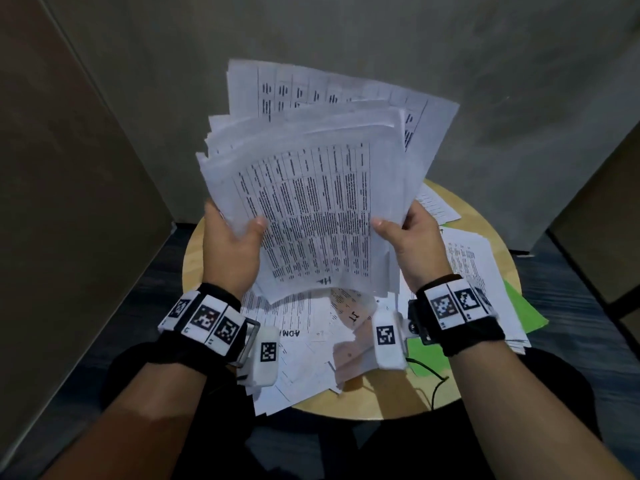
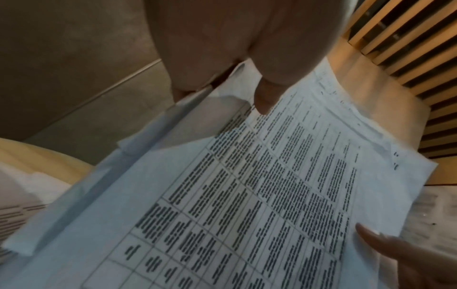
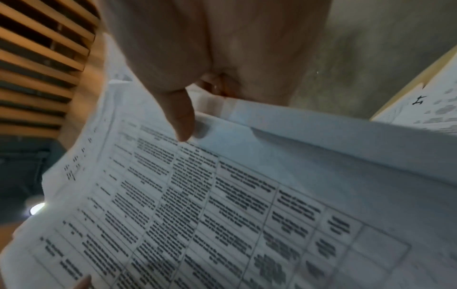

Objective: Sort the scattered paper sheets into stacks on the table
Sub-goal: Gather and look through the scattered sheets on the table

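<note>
So, am gripping thick bundle of sheets (image 1: 311, 188) above counter (image 1: 485, 216), left hand (image 1: 232, 251) and right hand (image 1: 412, 244) each clamping one side edge. Beneath bundle, loose sheets (image 1: 304, 344) lying scattered on counter; no neat stack visible. Judging sorting about half done.

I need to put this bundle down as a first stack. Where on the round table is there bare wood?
Both hands, left hand and right hand, hold the bundle above the table. Bare wood shows along the far right rim, beyond the loose sheets, and in a strip at the near right edge by the green sheet. The middle is crowded with loose sheets.
</note>
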The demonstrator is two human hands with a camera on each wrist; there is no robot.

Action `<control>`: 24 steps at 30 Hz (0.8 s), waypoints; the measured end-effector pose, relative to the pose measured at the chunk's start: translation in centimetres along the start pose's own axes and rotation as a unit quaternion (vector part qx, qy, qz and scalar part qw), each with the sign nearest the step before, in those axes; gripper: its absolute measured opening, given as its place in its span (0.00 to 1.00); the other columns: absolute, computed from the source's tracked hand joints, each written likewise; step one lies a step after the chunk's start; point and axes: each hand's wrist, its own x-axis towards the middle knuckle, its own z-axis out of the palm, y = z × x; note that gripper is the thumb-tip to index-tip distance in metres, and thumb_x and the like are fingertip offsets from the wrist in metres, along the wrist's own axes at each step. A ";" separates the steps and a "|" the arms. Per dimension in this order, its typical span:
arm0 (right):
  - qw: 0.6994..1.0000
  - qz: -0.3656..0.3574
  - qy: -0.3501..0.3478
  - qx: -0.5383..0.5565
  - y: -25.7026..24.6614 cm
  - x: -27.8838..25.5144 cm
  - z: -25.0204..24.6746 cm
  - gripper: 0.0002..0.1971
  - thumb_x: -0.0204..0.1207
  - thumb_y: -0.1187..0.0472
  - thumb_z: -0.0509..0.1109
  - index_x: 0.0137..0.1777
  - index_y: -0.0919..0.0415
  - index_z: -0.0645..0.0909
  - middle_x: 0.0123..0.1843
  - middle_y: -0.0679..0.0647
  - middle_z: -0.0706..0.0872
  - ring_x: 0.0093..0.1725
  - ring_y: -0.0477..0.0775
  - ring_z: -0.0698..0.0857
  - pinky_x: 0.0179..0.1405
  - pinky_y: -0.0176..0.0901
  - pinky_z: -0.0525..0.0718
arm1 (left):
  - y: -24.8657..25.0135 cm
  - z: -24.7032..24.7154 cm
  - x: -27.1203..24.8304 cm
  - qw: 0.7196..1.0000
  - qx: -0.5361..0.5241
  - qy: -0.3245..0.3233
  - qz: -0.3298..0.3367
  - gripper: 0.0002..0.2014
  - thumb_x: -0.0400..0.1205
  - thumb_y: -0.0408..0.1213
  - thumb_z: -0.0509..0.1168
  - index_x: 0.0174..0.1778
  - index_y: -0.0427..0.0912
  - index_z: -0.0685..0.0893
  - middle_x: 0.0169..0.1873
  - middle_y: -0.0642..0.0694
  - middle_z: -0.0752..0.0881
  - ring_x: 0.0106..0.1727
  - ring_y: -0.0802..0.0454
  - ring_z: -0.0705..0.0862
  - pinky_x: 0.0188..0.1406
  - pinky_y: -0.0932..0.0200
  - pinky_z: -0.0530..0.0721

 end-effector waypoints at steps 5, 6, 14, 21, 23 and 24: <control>0.997 0.043 -0.024 -0.051 3.6 -0.7 0.5 0.26 0.71 0.62 0.77 0.67 0.57 0.71 0.61 0.52 0.86 0.60 0.51 0.86 0.63 0.58 0.83 | -1.8 -0.1 -1.3 0.997 0.029 -0.039 -0.061 0.32 0.81 0.22 0.64 0.76 0.44 0.55 0.68 0.47 0.72 0.65 0.56 0.77 0.63 0.62 0.78; 0.996 0.050 -0.020 -0.073 4.4 -0.8 0.6 0.23 0.73 0.62 0.75 0.66 0.57 0.71 0.59 0.51 0.86 0.58 0.51 0.86 0.64 0.60 0.82 | -2.2 0.0 -1.4 0.996 0.025 -0.041 -0.072 0.30 0.82 0.21 0.63 0.74 0.44 0.56 0.67 0.48 0.73 0.67 0.53 0.76 0.65 0.59 0.75; 0.994 -0.025 0.042 -0.102 2.9 -0.4 1.7 0.11 0.81 0.66 0.64 0.61 0.55 0.73 0.52 0.47 0.84 0.51 0.43 0.82 0.51 0.32 0.80 | -1.5 0.7 -0.7 0.997 0.059 0.052 -0.002 0.13 0.86 0.32 0.61 0.62 0.53 0.73 0.54 0.62 0.81 0.54 0.75 0.81 0.55 0.73 0.78; 0.997 -0.013 0.034 -0.064 3.2 -0.9 1.5 0.14 0.78 0.63 0.69 0.60 0.55 0.72 0.55 0.50 0.85 0.54 0.48 0.85 0.55 0.48 0.84 | -2.8 0.3 -0.9 0.998 0.035 0.025 -0.049 0.17 0.86 0.37 0.62 0.70 0.45 0.68 0.63 0.49 0.82 0.62 0.54 0.82 0.66 0.48 0.81; 0.996 0.011 0.014 -0.085 4.2 -1.4 1.6 0.14 0.79 0.62 0.69 0.61 0.56 0.71 0.56 0.51 0.84 0.54 0.47 0.85 0.55 0.49 0.85 | -4.0 0.2 -1.4 0.996 0.054 0.011 -0.070 0.18 0.86 0.34 0.61 0.70 0.49 0.65 0.61 0.52 0.80 0.62 0.56 0.81 0.67 0.49 0.79; 0.995 0.019 0.005 -0.094 4.5 -1.6 1.7 0.14 0.80 0.62 0.68 0.63 0.56 0.71 0.56 0.50 0.84 0.54 0.45 0.84 0.54 0.47 0.85 | -4.4 0.2 -1.6 0.995 0.067 0.010 -0.076 0.18 0.86 0.34 0.60 0.70 0.49 0.65 0.61 0.52 0.80 0.62 0.55 0.80 0.69 0.48 0.78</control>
